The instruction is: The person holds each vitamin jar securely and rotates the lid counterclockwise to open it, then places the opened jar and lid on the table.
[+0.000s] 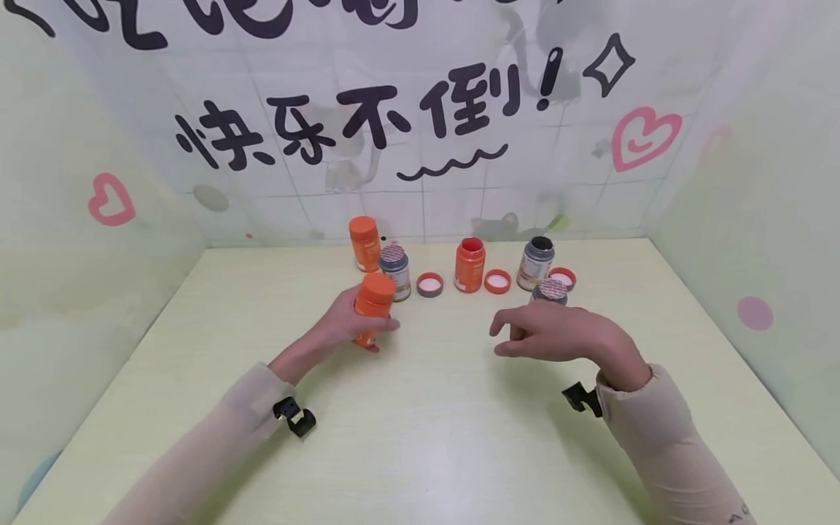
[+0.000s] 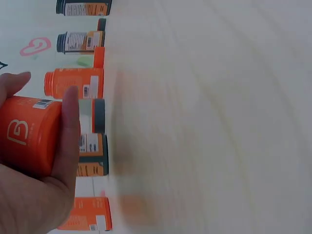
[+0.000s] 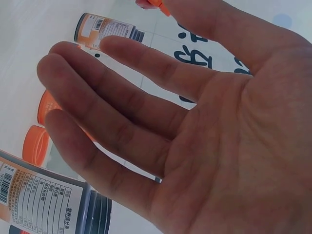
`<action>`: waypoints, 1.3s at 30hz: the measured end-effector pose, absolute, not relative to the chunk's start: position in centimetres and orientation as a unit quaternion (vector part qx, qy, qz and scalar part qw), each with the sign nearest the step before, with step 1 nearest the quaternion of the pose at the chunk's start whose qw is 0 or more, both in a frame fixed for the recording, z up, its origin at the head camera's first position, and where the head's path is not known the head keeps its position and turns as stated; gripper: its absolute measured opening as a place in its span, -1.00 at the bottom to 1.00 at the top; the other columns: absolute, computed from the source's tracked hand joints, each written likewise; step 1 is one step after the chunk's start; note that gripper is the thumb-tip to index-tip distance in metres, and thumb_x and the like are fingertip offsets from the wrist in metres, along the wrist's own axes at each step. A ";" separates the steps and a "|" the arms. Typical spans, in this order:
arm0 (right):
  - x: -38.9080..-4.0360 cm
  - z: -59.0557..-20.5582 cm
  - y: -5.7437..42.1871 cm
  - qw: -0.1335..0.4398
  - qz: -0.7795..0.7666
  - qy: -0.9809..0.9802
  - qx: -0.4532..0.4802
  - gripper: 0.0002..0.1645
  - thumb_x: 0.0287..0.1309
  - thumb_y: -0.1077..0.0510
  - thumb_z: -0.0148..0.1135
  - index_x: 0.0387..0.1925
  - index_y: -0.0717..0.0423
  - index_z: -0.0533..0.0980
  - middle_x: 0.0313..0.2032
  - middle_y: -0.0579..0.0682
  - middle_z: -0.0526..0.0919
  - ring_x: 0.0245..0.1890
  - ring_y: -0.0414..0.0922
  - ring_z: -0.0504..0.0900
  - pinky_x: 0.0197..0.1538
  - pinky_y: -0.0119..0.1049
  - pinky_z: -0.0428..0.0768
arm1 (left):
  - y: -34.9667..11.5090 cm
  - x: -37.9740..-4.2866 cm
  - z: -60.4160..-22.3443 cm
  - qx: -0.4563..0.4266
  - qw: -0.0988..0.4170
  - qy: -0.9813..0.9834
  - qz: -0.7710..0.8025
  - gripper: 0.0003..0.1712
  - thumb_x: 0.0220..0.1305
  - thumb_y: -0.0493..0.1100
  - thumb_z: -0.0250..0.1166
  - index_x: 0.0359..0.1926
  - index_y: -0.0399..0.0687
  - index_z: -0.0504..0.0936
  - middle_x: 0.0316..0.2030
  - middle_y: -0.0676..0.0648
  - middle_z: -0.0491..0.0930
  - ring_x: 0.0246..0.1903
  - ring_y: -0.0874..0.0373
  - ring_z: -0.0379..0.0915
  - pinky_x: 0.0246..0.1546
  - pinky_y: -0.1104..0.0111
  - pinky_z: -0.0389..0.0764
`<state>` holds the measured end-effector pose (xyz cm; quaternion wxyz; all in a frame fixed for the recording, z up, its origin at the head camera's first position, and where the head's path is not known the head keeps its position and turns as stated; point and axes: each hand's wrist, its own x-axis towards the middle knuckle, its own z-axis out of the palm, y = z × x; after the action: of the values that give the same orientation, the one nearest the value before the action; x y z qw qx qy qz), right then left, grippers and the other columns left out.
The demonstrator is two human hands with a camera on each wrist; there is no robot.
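My left hand (image 1: 337, 319) grips an orange bottle (image 1: 375, 290) with its orange cap on, thumb and fingers round its sides. In the left wrist view a pale letter-like logo shows on this bottle (image 2: 29, 134). My right hand (image 1: 558, 332) is over the table with relaxed, slightly bent fingers and nothing in them. Just behind it stands a grey bottle (image 1: 550, 292) with a patterned seal on its mouth, its lower part hidden by the hand. In the right wrist view the palm (image 3: 214, 141) faces the camera, and a labelled grey bottle (image 3: 48, 195) shows close below the fingers.
Along the back stand a capped orange bottle (image 1: 364, 244), a sealed grey bottle (image 1: 395, 273), an uncapped orange bottle (image 1: 469, 266) and an uncapped grey bottle (image 1: 535, 264). Between them lie a grey-rimmed cap (image 1: 429, 284) and orange caps (image 1: 497, 281). Walls border the table (image 1: 420, 423).
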<state>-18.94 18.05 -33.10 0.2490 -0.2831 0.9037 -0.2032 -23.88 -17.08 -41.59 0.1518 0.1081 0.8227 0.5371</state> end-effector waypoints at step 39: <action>-18.7 -37.0 12.6 0.075 -0.189 0.952 -0.229 -0.45 0.39 -0.43 0.07 -0.07 -0.07 0.51 -0.56 -0.17 0.53 -0.56 -0.20 0.49 -0.48 -0.32 0.39 | -8.3 -20.8 -43.0 0.245 0.247 0.798 0.492 -0.32 0.22 -0.11 0.51 0.32 0.22 0.45 0.09 0.06 0.61 0.03 0.07 0.53 -0.10 0.31 0.68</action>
<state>-18.69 12.65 -36.96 0.0753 -0.2293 0.9519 -0.1889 -20.81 -8.27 -42.96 0.2468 0.2452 0.7982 0.4918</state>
